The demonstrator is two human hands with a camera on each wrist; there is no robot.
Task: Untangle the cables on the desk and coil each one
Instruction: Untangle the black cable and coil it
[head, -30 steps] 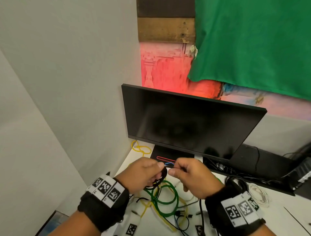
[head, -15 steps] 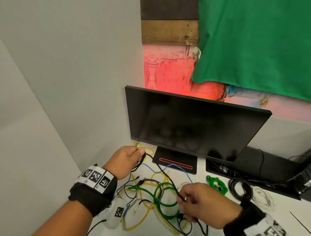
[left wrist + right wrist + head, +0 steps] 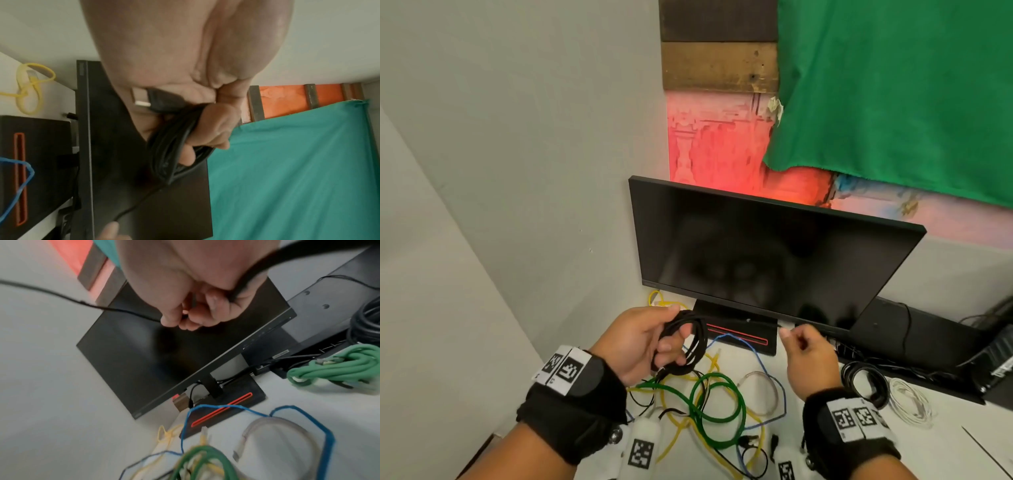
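My left hand (image 3: 654, 339) grips a coil of black cable (image 3: 690, 342) above the desk's left side, fingers curled through the loops; in the left wrist view its USB plug (image 3: 141, 99) lies against the palm. The free end of this black cable (image 3: 82, 302) runs across to my right hand (image 3: 799, 346), which pinches it between thumb and fingertips in front of the monitor's lower edge. Below both hands, green (image 3: 717, 411), yellow (image 3: 674, 435), blue (image 3: 767, 373) and grey (image 3: 765, 394) cables lie tangled on the white desk (image 3: 945, 445).
A black monitor (image 3: 756, 253) stands close behind the hands on a base with a red stripe (image 3: 738, 335). A yellow cable loop (image 3: 661, 301) lies at its left. Coiled black (image 3: 866, 380), white (image 3: 909, 401) and green (image 3: 333, 369) cables lie at the right beside a black box (image 3: 914, 342).
My right hand rose from the tangle to the monitor's lower edge, pulling the black cable's end with it. The coil in my left hand has gained loops and swung toward the middle.
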